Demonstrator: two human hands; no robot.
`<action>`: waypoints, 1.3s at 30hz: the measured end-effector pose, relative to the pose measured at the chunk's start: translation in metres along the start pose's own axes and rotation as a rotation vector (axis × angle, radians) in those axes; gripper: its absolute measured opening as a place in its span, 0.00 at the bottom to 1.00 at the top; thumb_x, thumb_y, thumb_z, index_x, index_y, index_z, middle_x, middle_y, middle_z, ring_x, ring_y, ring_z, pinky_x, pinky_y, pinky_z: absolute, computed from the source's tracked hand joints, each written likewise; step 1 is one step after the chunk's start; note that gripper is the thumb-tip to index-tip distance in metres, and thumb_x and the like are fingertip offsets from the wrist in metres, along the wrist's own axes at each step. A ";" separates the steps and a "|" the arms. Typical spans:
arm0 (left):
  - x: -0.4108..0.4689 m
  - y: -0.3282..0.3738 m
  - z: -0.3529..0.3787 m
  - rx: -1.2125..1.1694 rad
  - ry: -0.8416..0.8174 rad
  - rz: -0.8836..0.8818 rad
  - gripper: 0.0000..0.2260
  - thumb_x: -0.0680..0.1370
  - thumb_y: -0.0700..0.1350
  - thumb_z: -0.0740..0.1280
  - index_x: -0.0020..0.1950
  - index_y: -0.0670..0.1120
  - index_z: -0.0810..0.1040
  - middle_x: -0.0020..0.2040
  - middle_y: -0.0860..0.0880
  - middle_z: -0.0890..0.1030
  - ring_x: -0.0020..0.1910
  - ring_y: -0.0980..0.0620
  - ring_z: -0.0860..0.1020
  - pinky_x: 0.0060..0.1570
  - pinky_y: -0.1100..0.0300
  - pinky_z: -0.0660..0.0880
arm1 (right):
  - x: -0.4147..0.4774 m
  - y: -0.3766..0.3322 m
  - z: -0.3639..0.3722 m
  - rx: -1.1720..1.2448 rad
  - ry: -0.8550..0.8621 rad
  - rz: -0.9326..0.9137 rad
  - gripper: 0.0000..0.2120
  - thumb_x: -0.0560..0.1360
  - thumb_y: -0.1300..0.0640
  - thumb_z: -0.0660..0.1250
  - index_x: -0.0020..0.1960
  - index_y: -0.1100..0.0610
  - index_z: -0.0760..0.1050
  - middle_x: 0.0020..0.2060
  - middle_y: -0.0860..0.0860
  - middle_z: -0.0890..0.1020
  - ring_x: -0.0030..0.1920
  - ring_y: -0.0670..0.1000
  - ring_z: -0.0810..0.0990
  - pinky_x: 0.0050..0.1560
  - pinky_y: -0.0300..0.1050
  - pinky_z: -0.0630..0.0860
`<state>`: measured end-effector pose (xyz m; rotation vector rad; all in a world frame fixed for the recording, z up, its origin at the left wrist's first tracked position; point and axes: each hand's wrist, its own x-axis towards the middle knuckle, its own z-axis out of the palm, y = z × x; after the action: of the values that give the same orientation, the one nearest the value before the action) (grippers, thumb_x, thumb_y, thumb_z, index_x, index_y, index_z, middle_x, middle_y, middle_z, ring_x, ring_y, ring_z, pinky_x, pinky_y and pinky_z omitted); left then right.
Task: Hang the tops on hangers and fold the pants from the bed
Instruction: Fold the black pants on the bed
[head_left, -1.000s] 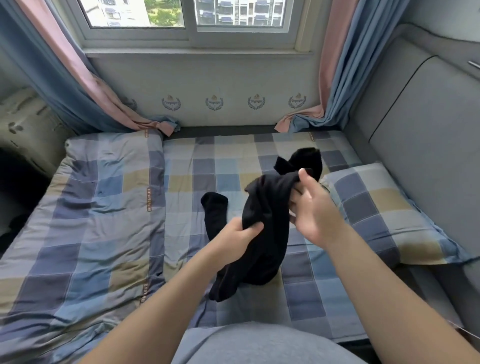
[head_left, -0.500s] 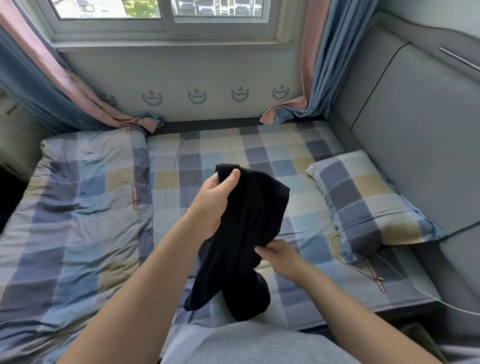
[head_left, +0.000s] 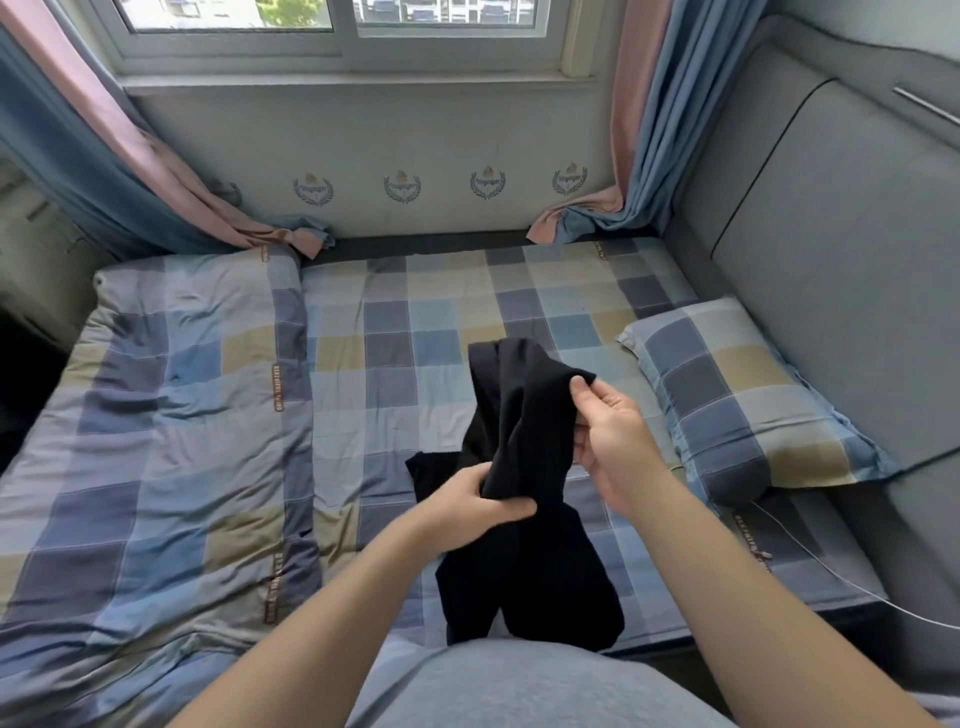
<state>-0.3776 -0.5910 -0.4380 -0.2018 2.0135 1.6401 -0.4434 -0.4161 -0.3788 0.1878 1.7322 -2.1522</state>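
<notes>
Left hand (head_left: 475, 501) grips the black garment (head_left: 524, 467) mid-bunch, right hand (head_left: 605, 436) pinches its upper edge — held over the near bed (head_left: 426, 338).
Risk: twisted, bunched cloth — may fold crooked or slip from the pinch.

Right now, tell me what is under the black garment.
Only checked sheet shows around the garment. The left hand and right hand hold it; its lower end hides anything beneath.

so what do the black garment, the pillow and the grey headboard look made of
Black garment: soft matte knit, perhaps cotton jersey; it hangs limp and bunches in the left hand. Pillow: woven checked cloth, likely cotton, matte with fine creases. Headboard: smooth grey padded upholstery, fabric or faux leather, cannot tell; stitched seam lines show.
</notes>
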 end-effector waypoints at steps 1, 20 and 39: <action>0.000 -0.001 0.004 0.017 0.068 0.026 0.13 0.74 0.58 0.72 0.56 0.56 0.82 0.51 0.56 0.86 0.51 0.57 0.84 0.60 0.48 0.79 | 0.000 -0.002 0.000 -0.006 -0.004 0.001 0.12 0.85 0.53 0.58 0.61 0.54 0.79 0.55 0.53 0.86 0.57 0.54 0.84 0.54 0.49 0.82; -0.019 0.075 -0.013 -0.408 0.222 0.193 0.07 0.82 0.50 0.67 0.53 0.50 0.83 0.48 0.49 0.87 0.47 0.52 0.86 0.39 0.62 0.81 | -0.025 0.080 -0.032 -0.631 -0.251 0.107 0.12 0.76 0.48 0.73 0.58 0.43 0.79 0.51 0.39 0.85 0.54 0.41 0.82 0.53 0.40 0.77; -0.018 0.034 0.037 0.648 0.719 0.384 0.44 0.69 0.67 0.72 0.78 0.56 0.56 0.81 0.50 0.52 0.80 0.46 0.53 0.75 0.42 0.54 | 0.004 0.004 -0.004 0.139 0.225 0.194 0.20 0.81 0.46 0.65 0.69 0.56 0.74 0.62 0.55 0.81 0.62 0.59 0.80 0.64 0.61 0.77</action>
<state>-0.3658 -0.5517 -0.4041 -0.1855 3.1866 1.0818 -0.4463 -0.4140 -0.3853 0.6297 1.6021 -2.1748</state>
